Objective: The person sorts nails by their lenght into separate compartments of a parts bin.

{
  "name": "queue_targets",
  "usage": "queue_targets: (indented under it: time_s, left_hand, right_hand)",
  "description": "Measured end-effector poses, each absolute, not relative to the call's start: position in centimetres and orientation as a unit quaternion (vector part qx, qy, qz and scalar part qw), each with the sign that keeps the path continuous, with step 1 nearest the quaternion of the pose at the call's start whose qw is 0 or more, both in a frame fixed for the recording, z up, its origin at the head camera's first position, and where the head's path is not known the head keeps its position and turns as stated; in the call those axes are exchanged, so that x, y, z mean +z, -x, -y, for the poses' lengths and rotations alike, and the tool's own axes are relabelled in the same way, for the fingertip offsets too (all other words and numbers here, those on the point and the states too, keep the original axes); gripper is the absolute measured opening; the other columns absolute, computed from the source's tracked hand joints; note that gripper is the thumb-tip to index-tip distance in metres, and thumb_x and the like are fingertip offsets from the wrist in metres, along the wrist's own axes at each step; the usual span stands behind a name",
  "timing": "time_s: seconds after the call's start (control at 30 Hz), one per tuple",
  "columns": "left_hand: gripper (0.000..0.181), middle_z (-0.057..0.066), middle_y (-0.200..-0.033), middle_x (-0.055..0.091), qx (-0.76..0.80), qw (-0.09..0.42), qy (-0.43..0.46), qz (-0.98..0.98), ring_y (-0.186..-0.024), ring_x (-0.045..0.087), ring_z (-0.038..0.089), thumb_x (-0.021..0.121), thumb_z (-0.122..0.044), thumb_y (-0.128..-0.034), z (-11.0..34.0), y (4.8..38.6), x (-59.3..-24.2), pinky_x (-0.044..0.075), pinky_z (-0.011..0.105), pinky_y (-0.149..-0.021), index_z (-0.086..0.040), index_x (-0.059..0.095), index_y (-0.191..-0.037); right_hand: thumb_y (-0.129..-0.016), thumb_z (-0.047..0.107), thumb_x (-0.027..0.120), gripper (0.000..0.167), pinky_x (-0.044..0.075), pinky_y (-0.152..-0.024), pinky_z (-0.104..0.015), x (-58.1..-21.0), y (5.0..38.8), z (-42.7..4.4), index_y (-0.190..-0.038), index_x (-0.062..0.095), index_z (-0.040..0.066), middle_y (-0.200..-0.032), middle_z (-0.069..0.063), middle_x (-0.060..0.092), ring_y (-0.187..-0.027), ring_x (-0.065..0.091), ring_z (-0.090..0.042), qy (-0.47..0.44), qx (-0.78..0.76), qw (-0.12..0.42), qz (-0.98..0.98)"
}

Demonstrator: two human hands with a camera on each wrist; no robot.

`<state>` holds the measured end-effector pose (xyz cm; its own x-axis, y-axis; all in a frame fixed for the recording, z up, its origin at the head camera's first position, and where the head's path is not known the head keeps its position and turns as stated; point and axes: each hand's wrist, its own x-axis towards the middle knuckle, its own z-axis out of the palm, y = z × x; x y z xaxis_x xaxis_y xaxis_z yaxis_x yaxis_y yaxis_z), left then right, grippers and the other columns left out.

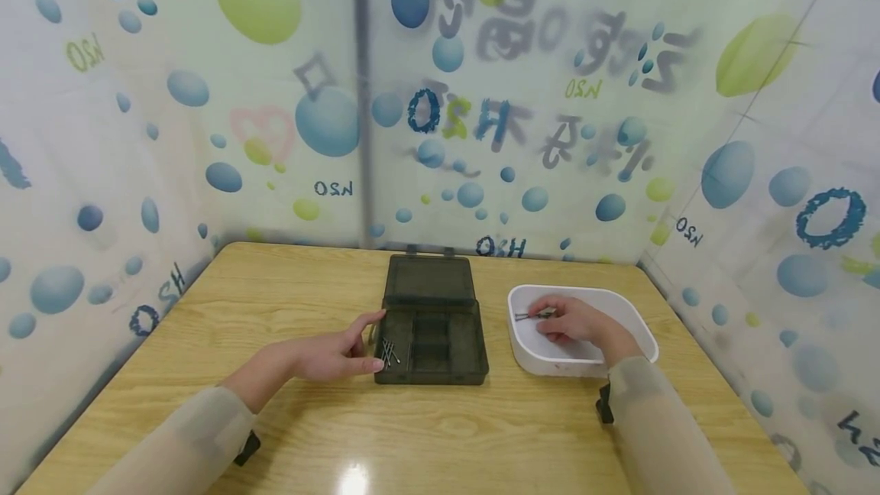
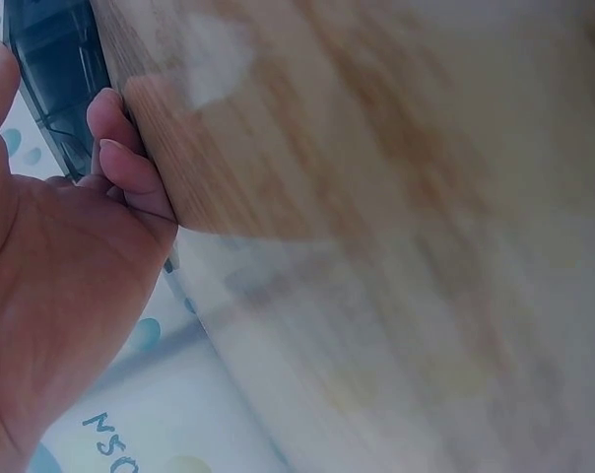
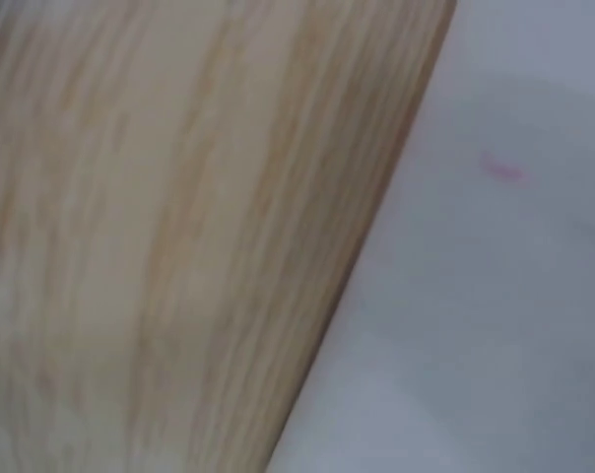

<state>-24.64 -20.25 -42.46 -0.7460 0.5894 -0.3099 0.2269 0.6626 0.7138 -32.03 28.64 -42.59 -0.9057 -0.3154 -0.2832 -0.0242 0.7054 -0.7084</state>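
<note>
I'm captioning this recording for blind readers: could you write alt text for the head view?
A person's right hand pinches thin metal pieces inside a white tray, while the left hand touches the left side of an open dark box on a wooden table. Similar pieces lie in the box's left compartment.

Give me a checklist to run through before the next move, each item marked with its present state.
1. Hinged lid of the dark translucent plastic compartment box open: ok, tipped back.
2. Box steadied: ok, the left grip touches its left side.
3. Slender metal pieces pinched by the right grip: ok, their ends show past the fingertips.
4. Those pieces clear of the white rounded plastic tub: cannot tell, contact is unclear.
5. Thin silvery metal pins in the left compartment aligned: not ok, they cross.
6. Right wrist view showing its grip: not ok, no hand visible there.
</note>
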Motion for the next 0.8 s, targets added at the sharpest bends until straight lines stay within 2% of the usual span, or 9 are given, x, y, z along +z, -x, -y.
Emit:
queue_targets:
  time_s: [0.17, 0.37, 0.8]
  left_hand:
    - [0.1, 0.005, -0.116, 0.062, 0.337, 0.269, -0.233, -0.871, -0.105, 0.059, 0.019, 0.064, -0.053, -0.1104, 20.22, 24.59, -42.45, 0.047, 0.043, -0.094, -0.022, -0.003, -0.178]
    - [0.1, 0.006, -0.116, 0.062, 0.337, 0.269, -0.233, -0.872, -0.105, 0.058, 0.019, 0.064, -0.054, -0.1103, 20.22, 24.55, -42.4, 0.047, 0.043, -0.095, -0.023, -0.002, -0.178]
    - [0.1, 0.005, -0.116, 0.062, 0.335, 0.267, -0.232, -0.873, -0.104, 0.059, 0.019, 0.064, -0.054, -0.11, 20.28, 24.69, -42.61, 0.047, 0.043, -0.094, -0.024, -0.002, -0.178]
  right_hand:
    - [-0.105, 0.015, 0.074, 0.027, 0.052, -0.077, -0.032, -42.75, 32.16, -28.61, -0.132, 0.07, 0.011, -0.095, -0.004, 0.066, -0.084, 0.06, -0.02, 0.092, -0.368, 0.199, -0.904]
    - [-0.104, 0.016, 0.076, 0.019, 0.049, -0.076, -0.032, -42.86, 32.24, -28.34, -0.121, 0.069, 0.009, -0.093, -0.004, 0.064, -0.081, 0.057, -0.02, 0.101, -0.358, 0.201, -0.906]
    - [-0.105, 0.014, 0.076, 0.008, 0.048, -0.075, -0.033, -42.83, 32.18, -27.96, -0.107, 0.069, 0.012, -0.092, -0.004, 0.063, -0.081, 0.057, -0.021, 0.109, -0.321, 0.198, -0.92]
